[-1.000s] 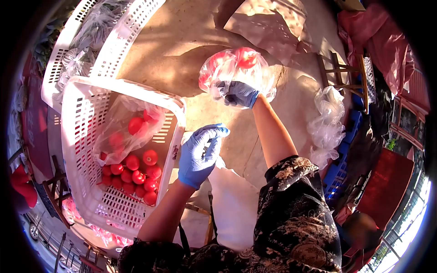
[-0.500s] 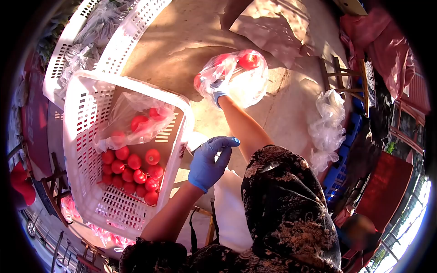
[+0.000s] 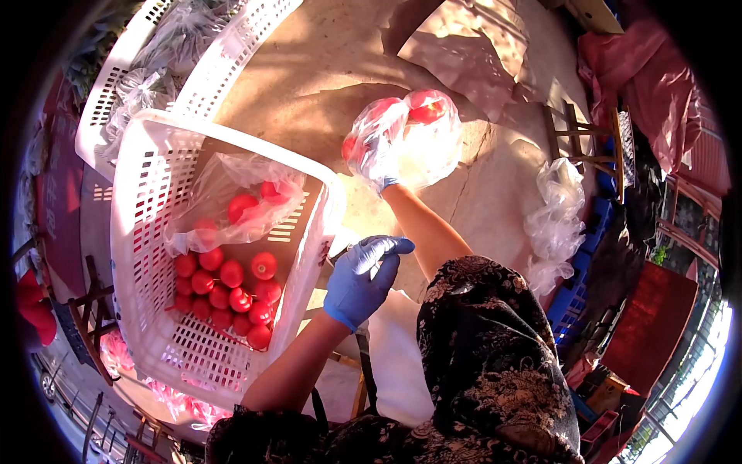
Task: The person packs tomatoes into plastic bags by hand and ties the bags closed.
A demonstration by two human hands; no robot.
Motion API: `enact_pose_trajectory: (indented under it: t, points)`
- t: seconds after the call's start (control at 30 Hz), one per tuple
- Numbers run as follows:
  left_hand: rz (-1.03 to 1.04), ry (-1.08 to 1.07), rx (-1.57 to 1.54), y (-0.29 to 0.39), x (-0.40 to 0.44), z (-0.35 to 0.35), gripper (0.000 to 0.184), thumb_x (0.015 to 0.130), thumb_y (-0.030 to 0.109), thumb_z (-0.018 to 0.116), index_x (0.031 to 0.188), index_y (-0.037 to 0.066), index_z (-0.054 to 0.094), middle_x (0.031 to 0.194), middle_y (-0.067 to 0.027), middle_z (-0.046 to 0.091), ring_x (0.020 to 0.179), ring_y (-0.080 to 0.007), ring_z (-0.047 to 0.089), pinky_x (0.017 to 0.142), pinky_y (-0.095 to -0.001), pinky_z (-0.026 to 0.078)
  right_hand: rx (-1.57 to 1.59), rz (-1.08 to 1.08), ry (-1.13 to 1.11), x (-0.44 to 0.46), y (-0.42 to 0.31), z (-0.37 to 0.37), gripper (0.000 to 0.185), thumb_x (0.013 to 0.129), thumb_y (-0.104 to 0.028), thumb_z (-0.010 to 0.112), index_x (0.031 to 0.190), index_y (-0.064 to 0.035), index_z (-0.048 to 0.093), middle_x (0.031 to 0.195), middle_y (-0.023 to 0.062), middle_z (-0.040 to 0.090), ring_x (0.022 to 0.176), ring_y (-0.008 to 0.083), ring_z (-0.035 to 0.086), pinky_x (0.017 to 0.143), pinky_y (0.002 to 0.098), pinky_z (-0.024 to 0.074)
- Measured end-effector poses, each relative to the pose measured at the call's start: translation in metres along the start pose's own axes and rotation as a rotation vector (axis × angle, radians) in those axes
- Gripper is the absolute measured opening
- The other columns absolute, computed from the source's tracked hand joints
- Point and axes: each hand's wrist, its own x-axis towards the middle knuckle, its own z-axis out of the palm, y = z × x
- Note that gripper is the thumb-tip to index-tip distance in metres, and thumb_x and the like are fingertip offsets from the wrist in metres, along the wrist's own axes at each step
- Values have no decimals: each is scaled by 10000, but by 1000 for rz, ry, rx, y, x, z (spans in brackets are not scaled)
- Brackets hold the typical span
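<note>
My right hand (image 3: 382, 159), in a blue glove and partly hidden by plastic, grips a clear plastic bag (image 3: 417, 143) with red tomatoes (image 3: 427, 110) inside, over the sunlit floor. My left hand (image 3: 362, 282), also blue-gloved, is held beside the right rim of a white plastic crate (image 3: 328, 182). Its fingers are curled, with the thumb close against them, and nothing shows in them. Inside the crate lie several loose tomatoes (image 3: 232, 273) and a clear bag (image 3: 224, 182) with more tomatoes.
Another white crate (image 3: 209, 69) holding plastic-wrapped greens stands at upper left. Crumpled clear plastic bags (image 3: 558, 213) lie to the right, near a wooden stool (image 3: 587, 131) and blue crates (image 3: 576, 286). A white sheet-like thing (image 3: 398, 356) is close to my body.
My right hand and its tomato bag have shifted slightly right and down in view. My left hand keeps nearly the same curled pose. The crate's edge also shifts a little as the view moves.
</note>
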Motion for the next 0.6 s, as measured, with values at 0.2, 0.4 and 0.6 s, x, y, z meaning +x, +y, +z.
enact_pose_trajectory:
  t: [0.2,0.4,0.6]
  points:
    - [7,22,-51,8,1,-7,200,825,-2,509,991,1,622,957,-109,641,872,-182,607,775,-276,470,-723,-844,-72,29,39,-94,253,677,-100,615,923,-51,586,739,117,564,702,261,537,631,362,439]
    - [-42,-45,-23,0,-2,-5,210,833,11,518,1017,24,619,926,-60,642,834,-126,594,754,-255,466,-766,-707,-80,63,60,-61,214,668,-143,654,844,-61,564,748,116,550,694,263,537,634,358,432]
    - [-141,5,-123,-8,-7,-6,210,843,-8,511,1008,52,626,946,-36,634,845,-101,581,766,-245,463,-926,-598,-142,57,52,-15,401,703,-175,652,1050,-42,502,1010,142,523,947,277,479,846,349,391]
